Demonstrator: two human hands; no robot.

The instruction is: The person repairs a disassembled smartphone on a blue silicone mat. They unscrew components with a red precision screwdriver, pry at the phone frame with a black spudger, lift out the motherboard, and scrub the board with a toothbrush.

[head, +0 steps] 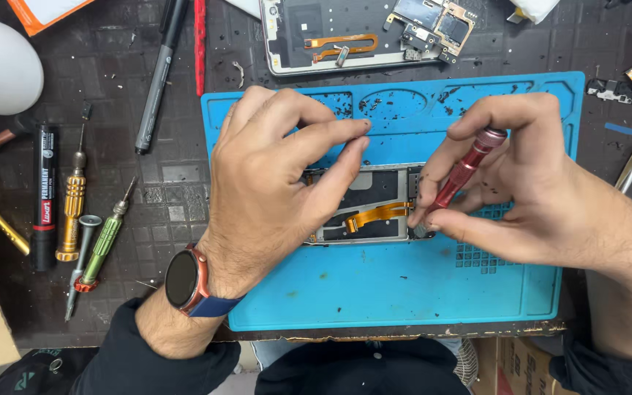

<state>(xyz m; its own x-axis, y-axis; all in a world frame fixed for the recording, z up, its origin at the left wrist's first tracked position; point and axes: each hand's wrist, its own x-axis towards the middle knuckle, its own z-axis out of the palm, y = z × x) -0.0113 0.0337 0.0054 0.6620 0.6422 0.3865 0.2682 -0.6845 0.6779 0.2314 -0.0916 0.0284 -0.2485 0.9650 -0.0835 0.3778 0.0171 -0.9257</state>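
Both hands (pixel 272 183) (pixel 521 183) flank opened phone (pixel 371 201); right grips red screwdriver (pixel 466 170).

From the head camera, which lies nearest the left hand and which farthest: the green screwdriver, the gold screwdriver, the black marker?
1. Green screwdriver, nearest, just left of the left hand, by the watch.
2. Gold screwdriver, further left.
3. Black marker, farthest, beside the gold one.
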